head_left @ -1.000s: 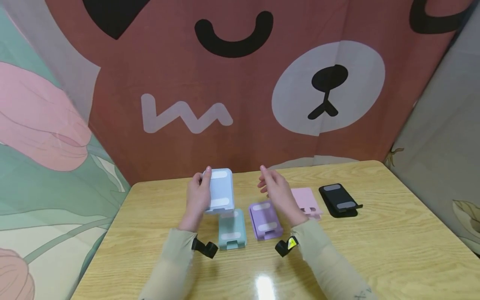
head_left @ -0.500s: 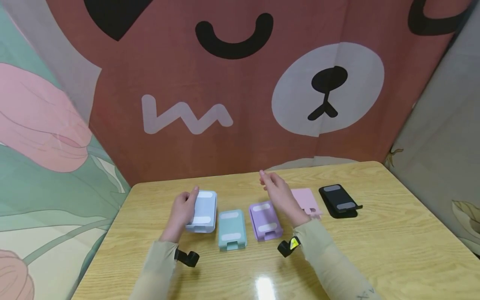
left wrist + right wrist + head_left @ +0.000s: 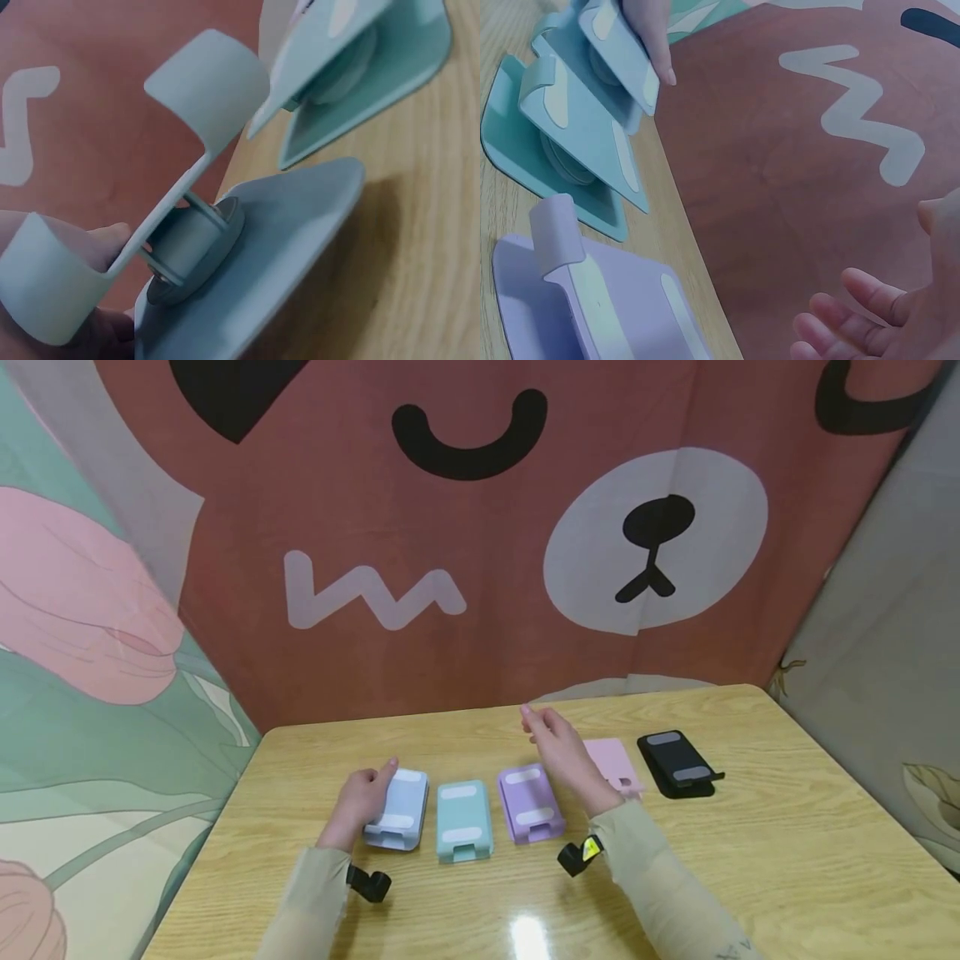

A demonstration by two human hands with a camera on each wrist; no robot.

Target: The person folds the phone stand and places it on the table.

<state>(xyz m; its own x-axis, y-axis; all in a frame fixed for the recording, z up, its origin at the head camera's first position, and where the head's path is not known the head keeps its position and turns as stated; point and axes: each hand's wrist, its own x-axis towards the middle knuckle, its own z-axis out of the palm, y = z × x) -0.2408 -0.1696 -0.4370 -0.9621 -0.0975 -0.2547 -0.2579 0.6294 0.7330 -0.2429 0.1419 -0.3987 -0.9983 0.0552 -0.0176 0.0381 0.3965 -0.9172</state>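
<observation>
My left hand (image 3: 360,799) grips the left edge of a light blue folding phone stand (image 3: 402,806), thumb along its top side. In the left wrist view its two hooked lips (image 3: 214,86), hinge and base plate (image 3: 292,217) show; I cannot tell if the base lies fully on the table. Right of it stands a mint green phone stand (image 3: 463,814), then a purple one (image 3: 531,795). My right hand (image 3: 561,752) hovers beyond the purple stand, holding nothing, its fingers loosely bent in the right wrist view.
Partly behind my right hand lies a pink phone stand (image 3: 613,762). Farther right is a black phone stand (image 3: 675,760). All are on a wood-grain table (image 3: 787,860). A printed bear cloth (image 3: 495,652) hangs along the table's back edge.
My left hand has brought the light blue stand left and down, from above the mint green stand to the spot at its left. My right hand has hardly moved.
</observation>
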